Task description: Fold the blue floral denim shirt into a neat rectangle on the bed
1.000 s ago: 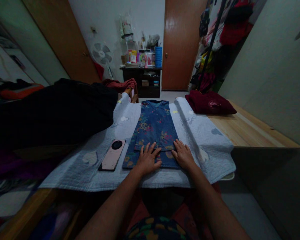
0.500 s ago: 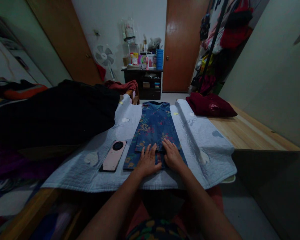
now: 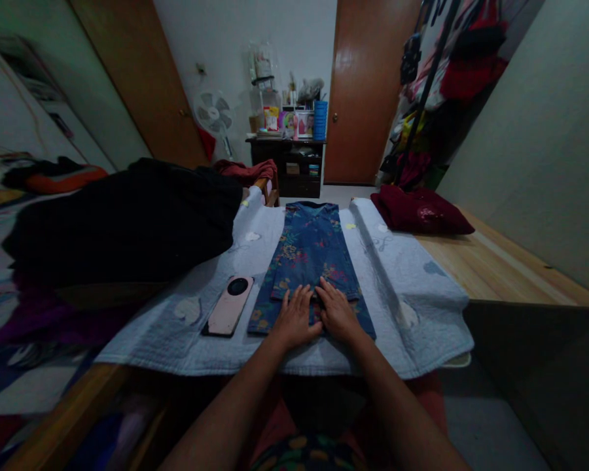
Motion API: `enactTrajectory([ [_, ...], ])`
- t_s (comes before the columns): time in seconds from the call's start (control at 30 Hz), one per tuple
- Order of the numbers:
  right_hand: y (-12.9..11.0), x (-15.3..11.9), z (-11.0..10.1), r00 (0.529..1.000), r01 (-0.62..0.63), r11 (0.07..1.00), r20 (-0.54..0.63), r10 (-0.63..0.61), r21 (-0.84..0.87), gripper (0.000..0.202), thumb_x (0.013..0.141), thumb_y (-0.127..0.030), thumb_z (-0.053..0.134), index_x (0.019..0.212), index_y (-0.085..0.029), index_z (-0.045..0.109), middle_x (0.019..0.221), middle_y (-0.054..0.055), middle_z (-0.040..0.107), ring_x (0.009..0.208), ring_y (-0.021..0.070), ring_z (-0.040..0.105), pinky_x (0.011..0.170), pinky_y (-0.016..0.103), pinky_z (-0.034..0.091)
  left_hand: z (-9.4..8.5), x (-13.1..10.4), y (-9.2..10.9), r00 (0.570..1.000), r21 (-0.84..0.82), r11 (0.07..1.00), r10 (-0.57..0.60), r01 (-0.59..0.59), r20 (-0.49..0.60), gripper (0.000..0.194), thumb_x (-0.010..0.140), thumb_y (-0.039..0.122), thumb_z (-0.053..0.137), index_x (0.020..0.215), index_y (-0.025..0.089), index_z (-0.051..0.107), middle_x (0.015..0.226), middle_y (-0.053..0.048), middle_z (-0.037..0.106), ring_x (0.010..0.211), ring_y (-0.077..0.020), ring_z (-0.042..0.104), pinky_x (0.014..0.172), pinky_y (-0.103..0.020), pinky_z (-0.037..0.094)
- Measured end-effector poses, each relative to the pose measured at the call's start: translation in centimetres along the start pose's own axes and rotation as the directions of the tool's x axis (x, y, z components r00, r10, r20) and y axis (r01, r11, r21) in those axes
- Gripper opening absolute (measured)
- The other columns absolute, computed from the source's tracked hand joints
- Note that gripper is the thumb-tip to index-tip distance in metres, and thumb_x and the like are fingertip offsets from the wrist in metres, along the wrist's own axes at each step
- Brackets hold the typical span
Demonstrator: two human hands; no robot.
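Note:
A folded blue garment with a flower print (image 3: 314, 245) lies flat in a long strip, its dark end pointing away from me. My left hand (image 3: 296, 319) rests palm down on its near part, fingers stretched. Beside it my right hand (image 3: 338, 313) also lies flat on the cloth, fingers extended. The garment's near layers overlap in a step under both hands. Beneath it is a pale quilted cloth (image 3: 216, 356) with heart shapes. Left of the garment, apart from my hands, lies a pink phone (image 3: 228, 307) with a round dark camera ring.
A heap of black clothing (image 3: 127, 222) rises on the left over a purple cloth (image 3: 63, 314). A folded maroon garment (image 3: 422, 209) sits at the back right by a wooden board (image 3: 510, 268). Farther off are a fan (image 3: 213, 112) and a dark cabinet (image 3: 287, 171).
The whole view has shifted slightly, so things appear a little farther right. Both hands remain flat on the garment, and my left hand sits slightly closer to the right one.

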State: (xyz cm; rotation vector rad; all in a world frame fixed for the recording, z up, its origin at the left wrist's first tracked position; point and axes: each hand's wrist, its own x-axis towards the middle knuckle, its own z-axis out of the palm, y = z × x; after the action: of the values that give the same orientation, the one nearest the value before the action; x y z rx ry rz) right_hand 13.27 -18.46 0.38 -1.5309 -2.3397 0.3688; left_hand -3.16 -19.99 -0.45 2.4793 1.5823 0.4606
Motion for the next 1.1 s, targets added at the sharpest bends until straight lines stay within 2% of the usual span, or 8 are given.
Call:
enactTrajectory([
  [0.17,-0.2,-0.1,-0.3,0.998,0.043,0.998,0.045,-0.041,-0.035,0.067,0.084,-0.010,0.038,0.150,-0.021,0.033,0.157,0.004,0.029,0.144,0.0222,0.025,0.116,0.045,0.021,0.3,0.0,-0.1,1.000,0.018,1.000,0.006,-0.006,-0.006,0.080,0.081,0.047,0.057,0.146,0.012,0.028,0.154,-0.016,0.034,0.146,-0.0305,0.021,0.119,-0.055,0.013],
  [0.37,-0.3,-0.2,-0.7,0.998,0.030,0.999,0.062,-0.028,-0.035,0.068,0.083,-0.010,0.038,0.150,-0.021,0.033,0.156,0.003,0.032,0.144,0.0226,0.027,0.116,0.045,0.021,-0.2,-0.1,-0.1,1.000,0.040,0.999,0.008,-0.009,0.026,0.079,0.084,0.049,0.054,0.148,0.012,0.026,0.156,-0.017,0.029,0.147,-0.0283,0.019,0.119,-0.053,0.012],
  [0.57,-0.2,-0.1,-0.7,0.997,0.038,0.999,0.067,-0.035,-0.036,0.066,0.085,-0.010,0.039,0.150,-0.023,0.034,0.156,0.004,0.033,0.144,0.0229,0.027,0.116,0.045,0.021,-0.6,-0.3,-0.7,0.997,0.024,0.999,0.033,-0.035,0.070,0.079,0.089,0.059,0.046,0.150,0.013,0.025,0.157,-0.017,0.027,0.148,-0.0260,0.017,0.119,-0.051,0.015],
  [0.63,-0.2,-0.2,-0.7,0.997,0.041,0.999,0.060,-0.039,-0.034,0.061,0.089,-0.014,0.040,0.149,-0.023,0.036,0.155,0.005,0.034,0.144,0.0233,0.028,0.116,0.046,0.022,-0.8,-0.4,-1.2,0.996,0.016,0.999,0.043,-0.045,0.081,0.073,0.094,0.059,0.038,0.151,0.015,0.026,0.157,-0.014,0.028,0.148,-0.0242,0.019,0.119,-0.049,0.017],
  [0.77,-0.4,-0.3,-0.9,0.998,0.042,0.999,0.050,-0.041,-0.023,0.052,0.096,-0.024,0.037,0.148,-0.022,0.038,0.155,0.005,0.035,0.143,0.0241,0.028,0.116,0.046,0.021,-1.5,-0.9,-2.4,0.995,0.044,0.999,0.010,-0.015,0.098,0.058,0.100,0.046,0.027,0.150,0.018,0.030,0.157,-0.010,0.030,0.146,-0.0215,0.023,0.118,-0.045,0.023],
  [0.93,-0.8,-0.3,-0.9,0.999,0.030,0.999,0.031,-0.029,-0.015,0.058,0.095,-0.046,0.044,0.147,-0.022,0.039,0.154,0.005,0.035,0.144,0.0250,0.027,0.116,0.047,0.020,-2.6,-1.8,-3.7,0.990,0.165,0.980,-0.122,0.109,0.074,0.053,0.098,0.037,0.037,0.148,0.022,0.035,0.157,-0.008,0.030,0.146,-0.0237,0.025,0.116,-0.048,0.024],
  [1.0,-0.8,-0.3,-0.9,0.999,0.038,0.999,0.026,-0.038,-0.016,0.066,0.091,-0.054,0.049,0.147,-0.021,0.039,0.155,0.007,0.035,0.144,0.0262,0.026,0.116,0.047,0.020,-2.8,-2.2,-4.1,0.983,0.201,0.966,-0.175,0.161,0.052,0.055,0.096,0.040,0.041,0.149,0.024,0.034,0.158,-0.009,0.027,0.146,-0.0263,0.024,0.115,-0.051,0.025],
  [1.1,-0.8,-0.3,-0.8,0.999,0.038,0.999,0.033,-0.038,-0.018,0.073,0.087,-0.057,0.055,0.147,-0.021,0.038,0.155,0.007,0.034,0.144,0.0270,0.026,0.116,0.047,0.020,-2.8,-2.6,-4.6,0.978,0.220,0.955,-0.208,0.197,0.027,0.061,0.094,0.047,0.044,0.149,0.024,0.033,0.159,-0.012,0.025,0.145,-0.0302,0.025,0.114,-0.051,0.027],
])
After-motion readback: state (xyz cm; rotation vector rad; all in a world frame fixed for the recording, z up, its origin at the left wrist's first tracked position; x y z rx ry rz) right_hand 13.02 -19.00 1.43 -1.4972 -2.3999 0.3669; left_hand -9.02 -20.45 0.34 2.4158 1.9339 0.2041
